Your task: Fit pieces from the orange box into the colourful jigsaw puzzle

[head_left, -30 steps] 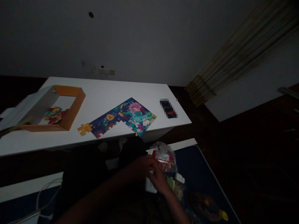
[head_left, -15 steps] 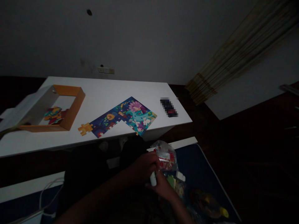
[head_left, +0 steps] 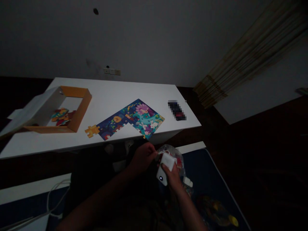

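- Right hand (head_left: pixel 172 179) is clamped on a small white rectangular plastic box (head_left: pixel 165 169), with the fingers curled over its top edge; a tiny bright dot shows on the box's lower face.
- Left hand (head_left: pixel 143 158) sits close beside it, with the fingertips (head_left: pixel 154 154) stretched toward the top of the box and the bag behind it. The two hands nearly meet, but whether those fingers pinch anything cannot be told.
- A crumpled clear plastic bag (head_left: pixel 171 157) with red-printed contents lies just behind the white box, partly hidden by it and by the right hand.
- Beneath the hands lies a dark navy mat with a pale edge (head_left: pixel 211 170), and a white cable (head_left: pixel 54 205) curves across the lower left. A dim yellow-tipped object (head_left: pixel 233 220) lies on the mat's lower right.
- Farther forward stands a white rectangular table (head_left: pixel 125 88), well apart from the hands.
- On the table sits one open orange cardboard box (head_left: pixel 83 106) with a white inner floor and a pale flap folded out to the left. Inside it lies a small heap of colourful jigsaw pieces (head_left: pixel 61 117), too overlapped to count exactly.
- One partly assembled blue jigsaw puzzle (head_left: pixel 134 118) lies on the table in a bent L shape, with one yellow piece (head_left: pixel 91 131) at its left end.
- One dark pixelated rectangular object (head_left: pixel 176 110) lies to the puzzle's right.
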### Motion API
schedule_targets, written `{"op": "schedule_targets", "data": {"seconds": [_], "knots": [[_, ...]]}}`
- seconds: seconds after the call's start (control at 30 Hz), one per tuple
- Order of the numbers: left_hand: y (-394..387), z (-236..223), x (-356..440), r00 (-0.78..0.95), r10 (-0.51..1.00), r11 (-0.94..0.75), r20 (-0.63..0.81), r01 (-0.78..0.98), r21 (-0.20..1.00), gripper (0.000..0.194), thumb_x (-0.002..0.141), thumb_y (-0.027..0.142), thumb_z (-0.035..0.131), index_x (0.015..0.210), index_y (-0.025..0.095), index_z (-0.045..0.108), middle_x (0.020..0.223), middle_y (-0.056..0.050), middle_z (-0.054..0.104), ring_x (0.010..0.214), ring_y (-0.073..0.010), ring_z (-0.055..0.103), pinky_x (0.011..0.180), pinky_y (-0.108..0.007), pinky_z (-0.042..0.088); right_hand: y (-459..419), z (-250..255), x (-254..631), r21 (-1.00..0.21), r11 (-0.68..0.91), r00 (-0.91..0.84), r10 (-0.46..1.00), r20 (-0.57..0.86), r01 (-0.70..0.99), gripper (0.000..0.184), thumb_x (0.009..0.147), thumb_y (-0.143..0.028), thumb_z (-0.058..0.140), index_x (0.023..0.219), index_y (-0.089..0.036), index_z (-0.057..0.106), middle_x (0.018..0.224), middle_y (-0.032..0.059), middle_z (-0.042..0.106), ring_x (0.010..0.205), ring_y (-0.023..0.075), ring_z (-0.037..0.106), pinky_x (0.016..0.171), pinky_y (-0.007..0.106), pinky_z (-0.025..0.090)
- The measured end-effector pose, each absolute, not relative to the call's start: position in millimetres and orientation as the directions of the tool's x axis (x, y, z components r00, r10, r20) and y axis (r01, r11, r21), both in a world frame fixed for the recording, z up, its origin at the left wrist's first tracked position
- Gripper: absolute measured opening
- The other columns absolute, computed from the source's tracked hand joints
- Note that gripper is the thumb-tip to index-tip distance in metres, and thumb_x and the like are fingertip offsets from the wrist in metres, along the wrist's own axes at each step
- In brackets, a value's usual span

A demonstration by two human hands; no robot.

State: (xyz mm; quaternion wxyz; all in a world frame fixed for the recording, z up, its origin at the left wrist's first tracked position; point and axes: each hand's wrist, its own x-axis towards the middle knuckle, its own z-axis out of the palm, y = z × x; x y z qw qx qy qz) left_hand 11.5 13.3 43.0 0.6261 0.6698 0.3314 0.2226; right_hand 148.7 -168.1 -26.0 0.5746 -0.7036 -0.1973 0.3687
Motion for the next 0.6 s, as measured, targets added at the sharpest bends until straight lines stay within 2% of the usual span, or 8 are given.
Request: {"op": "schedule_targets", "data": {"seconds": [0.1,0.17,0.23,0.33,0.4,0.47,0.53,0.6], "knots": [[4,34,10,0.707,0.685,0.068,-0.176,0.179,0.981,0.005,0.091,0.024,0.071,0.09,0.022,0.067,0.089,-0.001,0.075,0.084,-0.019,0.073,0.078,-0.031,0.057,-159,-15,148,-0.927,-0.246,0.604,0.705,-0.371,-0.283,0.055,0.093,-0.067,0.071,0.141,-0.04,0.069,0.118,0.0134,0.084,0.099,0.0407,0.083,0.084,0.054,0.067],[-1,31,8,0.747,0.647,0.018,-0.154,0.187,0.982,0.002,0.092,0.021,0.07,0.094,0.022,0.069,0.095,-0.003,0.077,0.091,-0.0201,0.074,0.083,-0.032,0.058,-156,-10,147,-0.929,-0.233,0.615,0.699,-0.365,-0.286,0.056,0.092,-0.063,0.072,0.143,-0.04,0.068,0.119,0.0136,0.084,0.101,0.04,0.082,0.083,0.052,0.067],[-5,29,5,0.801,0.592,-0.114,-0.087,0.19,0.975,0.007,0.093,0.019,0.069,0.098,0.022,0.072,0.101,-0.004,0.077,0.097,-0.0215,0.074,0.09,-0.034,0.058,-154,-8,146,-0.948,-0.233,0.653,0.688,-0.318,-0.215,0.069,0.09,-0.057,0.078,0.154,-0.039,0.061,0.126,0.0124,0.082,0.108,0.0384,0.081,0.089,0.05,0.067],[-9,26,2,0.885,0.466,-0.314,-0.002,0.168,0.935,0.011,0.098,0.018,0.066,0.103,0.022,0.073,0.108,-0.006,0.077,0.104,-0.0229,0.071,0.098,-0.036,0.056,-153,-10,145,-0.964,-0.266,0.688,0.695,-0.209,-0.024,0.084,0.087,-0.05,0.083,0.164,-0.036,0.055,0.145,0.0114,0.075,0.127,0.0373,0.075,0.107,0.05,0.062],[-11,22,4,0.919,0.395,-0.383,0.005,0.16,0.91,0.012,0.1,0.016,0.063,0.105,0.021,0.073,0.11,-0.007,0.076,0.106,-0.0233,0.071,0.099,-0.036,0.055,-153,-14,144,-0.953,-0.288,0.669,0.727,-0.155,0.093,0.074,0.085,-0.047,0.083,0.156,-0.033,0.066,0.151,0.0109,0.073,0.138,0.0382,0.07,0.119,0.052,0.056],[-12,17,6,0.938,0.348,-0.431,-0.011,0.17,0.886,0.012,0.099,0.014,0.063,0.104,0.02,0.073,0.11,-0.008,0.076,0.106,-0.0238,0.07,0.1,-0.036,0.054,-154,-19,142,-0.945,-0.284,0.627,0.769,-0.124,0.161,0.053,0.085,-0.047,0.082,0.135,-0.03,0.081,0.142,0.0107,0.078,0.137,0.0394,0.07,0.122,0.055,0.052],[-12,11,10,0.945,0.324,-0.462,-0.034,0.189,0.866,0.012,0.097,0.011,0.065,0.099,0.02,0.073,0.106,-0.007,0.077,0.106,-0.0242,0.069,0.1,-0.036,0.052,-155,-23,139,-0.947,-0.257,0.582,0.807,-0.099,0.194,0.034,0.087,-0.046,0.08,0.116,-0.03,0.088,0.125,0.0093,0.084,0.125,0.0391,0.075,0.117,0.056,0.056],[-12,7,12,0.946,0.319,-0.482,-0.057,0.214,0.85,0.011,0.096,0.012,0.067,0.095,0.021,0.074,0.102,-0.006,0.077,0.104,-0.0248,0.069,0.098,-0.036,0.051,-156,-25,135,-0.949,-0.235,0.548,0.832,-0.084,0.211,0.026,0.091,-0.045,0.075,0.11,-0.032,0.089,0.115,0.0069,0.086,0.114,0.0373,0.078,0.108,0.053,0.06]]}}
